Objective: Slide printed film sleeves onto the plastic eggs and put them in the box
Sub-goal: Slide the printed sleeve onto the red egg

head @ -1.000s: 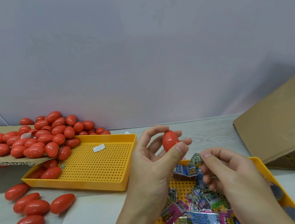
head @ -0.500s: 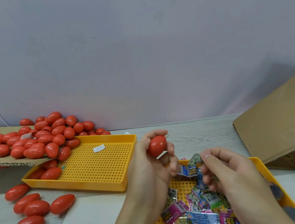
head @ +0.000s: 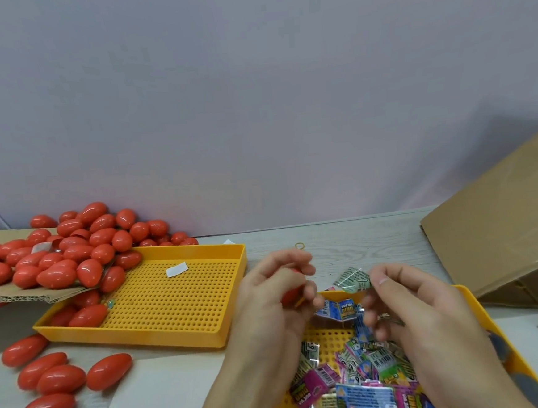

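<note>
Egg in curled fingers (left)

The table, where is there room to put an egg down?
The perforated floor of the left yellow tray is bare between the paper scrap and its front rim. Bare table lies behind the hands, around the rubber band. The right tray is crowded with sleeves.

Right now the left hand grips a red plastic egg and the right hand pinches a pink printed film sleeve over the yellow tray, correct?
Not quite. In the head view the printed film sleeve pinched by the right hand is green and silvery, not pink. The left hand does grip a red plastic egg, above the yellow perforated tray.
</note>
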Demonstrator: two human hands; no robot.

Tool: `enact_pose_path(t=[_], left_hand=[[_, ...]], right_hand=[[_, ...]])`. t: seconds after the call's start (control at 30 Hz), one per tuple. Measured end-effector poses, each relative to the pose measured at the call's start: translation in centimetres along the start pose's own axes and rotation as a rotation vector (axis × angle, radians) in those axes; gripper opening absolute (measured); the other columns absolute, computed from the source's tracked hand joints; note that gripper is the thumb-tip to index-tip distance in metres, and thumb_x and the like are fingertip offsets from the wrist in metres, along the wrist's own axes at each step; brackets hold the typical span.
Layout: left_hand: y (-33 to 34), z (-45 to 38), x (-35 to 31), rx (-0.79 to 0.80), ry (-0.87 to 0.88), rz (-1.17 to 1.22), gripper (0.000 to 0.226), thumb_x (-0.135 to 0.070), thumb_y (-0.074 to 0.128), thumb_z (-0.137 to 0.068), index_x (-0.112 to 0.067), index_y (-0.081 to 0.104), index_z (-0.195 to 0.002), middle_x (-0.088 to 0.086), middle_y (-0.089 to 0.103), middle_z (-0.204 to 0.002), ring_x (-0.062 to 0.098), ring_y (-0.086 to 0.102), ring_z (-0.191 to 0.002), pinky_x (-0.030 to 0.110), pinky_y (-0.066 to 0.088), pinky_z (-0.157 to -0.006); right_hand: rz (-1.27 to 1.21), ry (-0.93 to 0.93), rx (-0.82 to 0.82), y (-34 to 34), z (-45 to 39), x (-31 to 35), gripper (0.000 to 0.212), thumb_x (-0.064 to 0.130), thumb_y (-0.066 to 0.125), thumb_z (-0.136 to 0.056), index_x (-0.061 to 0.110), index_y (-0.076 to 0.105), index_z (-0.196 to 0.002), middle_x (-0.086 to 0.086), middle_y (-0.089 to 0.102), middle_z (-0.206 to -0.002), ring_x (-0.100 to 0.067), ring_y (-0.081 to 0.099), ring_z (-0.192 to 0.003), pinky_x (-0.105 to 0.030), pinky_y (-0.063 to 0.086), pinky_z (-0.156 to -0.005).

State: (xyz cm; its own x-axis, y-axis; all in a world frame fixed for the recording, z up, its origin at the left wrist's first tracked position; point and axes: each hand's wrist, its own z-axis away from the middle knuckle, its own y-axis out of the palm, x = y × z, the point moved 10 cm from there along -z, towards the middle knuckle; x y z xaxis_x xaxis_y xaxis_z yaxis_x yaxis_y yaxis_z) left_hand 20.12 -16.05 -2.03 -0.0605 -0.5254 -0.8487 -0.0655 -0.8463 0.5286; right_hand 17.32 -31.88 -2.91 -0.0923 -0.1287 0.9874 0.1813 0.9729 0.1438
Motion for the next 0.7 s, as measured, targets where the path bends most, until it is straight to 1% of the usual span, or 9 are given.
enact_pose_path(t=[0.07,0.2,0.3,0.37,0.47,0.53,0.57,0.63,0.7], left_hand=[[0.7,0.0,0.5,0.06,-0.01,-0.105,0.015,0.005,0.062,-0.074,-0.004,0.073,-0.08,0.009,0.054,-0.07,0.015,0.043,-0.049,0.025,0.043,-0.045],[1.8,0.4,1.2,0.155,0.008,-0.367,0.02,-0.028,0.075,-0.074,-0.018,0.076,-0.092,0.007,0.05,-0.065,0.015,0.042,-0.048,0.027,0.041,-0.046],[1.4,0.3,1.1,0.131,0.007,-0.351,0.028,-0.03,0.076,-0.074,-0.013,0.074,-0.096,0.006,0.053,-0.065,0.016,0.041,-0.048,0.026,0.04,-0.045],[1.5,0.3,1.0,0.144,0.002,-0.333,0.026,-0.029,0.075,-0.075,-0.008,0.07,-0.088,0.005,0.056,-0.066,0.017,0.04,-0.049,0.025,0.039,-0.044],[1.9,0.4,0.8,0.182,0.018,-0.371,0.016,-0.03,0.074,-0.076,-0.017,0.069,-0.068,0.002,0.057,-0.064,0.015,0.042,-0.05,0.024,0.038,-0.046],[1.8,0.4,0.7,0.162,0.029,-0.387,0.016,-0.032,0.076,-0.073,-0.018,0.07,-0.069,0.001,0.057,-0.063,0.015,0.043,-0.049,0.025,0.037,-0.047],[1.7,0.4,0.6,0.152,0.04,-0.4,0.017,-0.034,0.078,-0.071,-0.018,0.071,-0.071,-0.001,0.057,-0.062,0.014,0.043,-0.048,0.025,0.037,-0.048],[1.7,0.4,0.2,0.146,0.079,-0.463,0.017,-0.036,0.079,-0.07,-0.02,0.072,-0.072,-0.006,0.057,-0.059,0.012,0.044,-0.049,0.026,0.038,-0.05],[2.0,0.6,-0.2,0.159,0.124,-0.563,0.017,-0.04,0.078,-0.07,-0.023,0.072,-0.07,-0.01,0.059,-0.059,0.008,0.049,-0.051,0.025,0.041,-0.055]], right_hand=[[-0.008,-0.023,-0.003,-0.1,-0.1,0.2,0.029,0.013,0.058,-0.094,0.029,0.073,-0.075,-0.008,0.068,-0.064,-0.018,0.059,-0.055,-0.028,0.042,-0.049],[-0.016,-0.034,0.03,0.2,0.0,0.3,0.027,0.012,0.057,-0.094,0.027,0.073,-0.078,-0.011,0.07,-0.068,-0.026,0.057,-0.06,-0.031,0.042,-0.052],[-0.053,-0.029,0.027,0.2,0.0,0.4,0.032,0.008,0.055,-0.094,0.027,0.074,-0.077,-0.011,0.069,-0.066,-0.025,0.057,-0.059,-0.026,0.043,-0.049],[-0.064,-0.02,0.026,0.2,-0.1,0.3,0.034,0.006,0.054,-0.094,0.027,0.074,-0.076,-0.011,0.068,-0.064,-0.024,0.056,-0.059,-0.025,0.043,-0.048],[-0.036,-0.008,0.039,0.3,-0.2,-0.1,0.034,0.006,0.053,-0.096,0.026,0.073,-0.078,-0.011,0.068,-0.065,-0.026,0.056,-0.06,-0.028,0.042,-0.05],[-0.019,0.009,0.044,0.2,-0.3,-0.4,0.033,0.006,0.053,-0.096,0.026,0.072,-0.078,-0.01,0.067,-0.065,-0.025,0.059,-0.061,-0.028,0.042,-0.051],[-0.009,0.009,0.045,0.2,-0.3,-0.5,0.029,0.009,0.056,-0.095,0.026,0.072,-0.077,-0.009,0.067,-0.064,-0.024,0.061,-0.062,-0.028,0.043,-0.051],[0.014,0.005,0.05,0.4,-0.2,-0.4,0.014,0.026,0.06,-0.085,0.025,0.072,-0.078,-0.008,0.067,-0.065,-0.026,0.063,-0.065,-0.032,0.044,-0.056],[0.074,-0.03,0.059,0.4,0.1,0.1,0.023,0.041,0.056,-0.078,0.024,0.072,-0.079,-0.004,0.067,-0.066,-0.024,0.063,-0.066,-0.037,0.046,-0.061]])
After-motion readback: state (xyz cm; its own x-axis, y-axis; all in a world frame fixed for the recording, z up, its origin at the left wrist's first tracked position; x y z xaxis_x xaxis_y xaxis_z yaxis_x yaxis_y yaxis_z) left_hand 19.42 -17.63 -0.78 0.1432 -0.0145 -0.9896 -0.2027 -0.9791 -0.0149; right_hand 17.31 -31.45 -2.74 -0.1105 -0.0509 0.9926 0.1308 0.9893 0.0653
